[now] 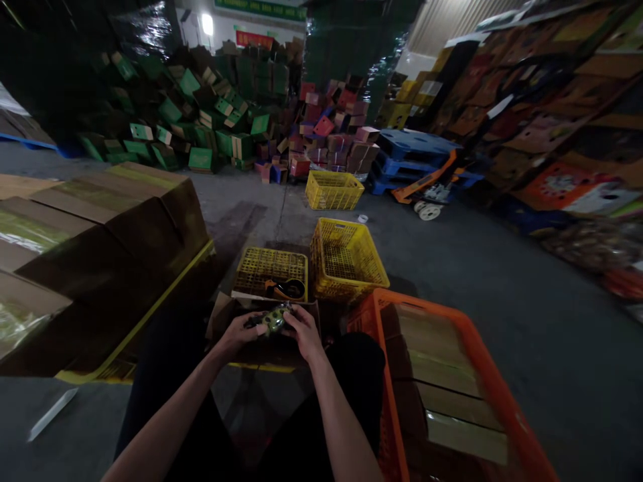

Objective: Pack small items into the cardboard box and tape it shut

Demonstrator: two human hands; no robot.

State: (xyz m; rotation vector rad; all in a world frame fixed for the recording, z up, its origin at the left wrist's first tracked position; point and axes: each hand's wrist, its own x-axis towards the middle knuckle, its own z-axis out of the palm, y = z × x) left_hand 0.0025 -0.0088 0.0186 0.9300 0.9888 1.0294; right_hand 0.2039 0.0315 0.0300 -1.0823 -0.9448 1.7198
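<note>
Between both hands is a green-and-black patterned game controller (274, 321), with a shiny, plastic-like sheen. My left hand (242, 333) grips its left end, thumb on top. On its right end, my right hand (303, 327) is closed with the thumb pressed on the upper face. Under the hands stands an open cardboard box (220, 314), its inside dark and mostly hidden by my hands and arms. Just beyond it, an orange-and-black tape dispenser (285, 289) lies on an upturned yellow crate (271, 262).
An open yellow crate (346, 258) stands ahead, another yellow crate (334, 191) farther off. To the right, an orange crate (379, 314) holds cardboard boxes (447, 355). Stacked cartons (115, 207) rise at left. Blue pallets (412, 150) and an orange pallet jack (426, 184) stand farther back.
</note>
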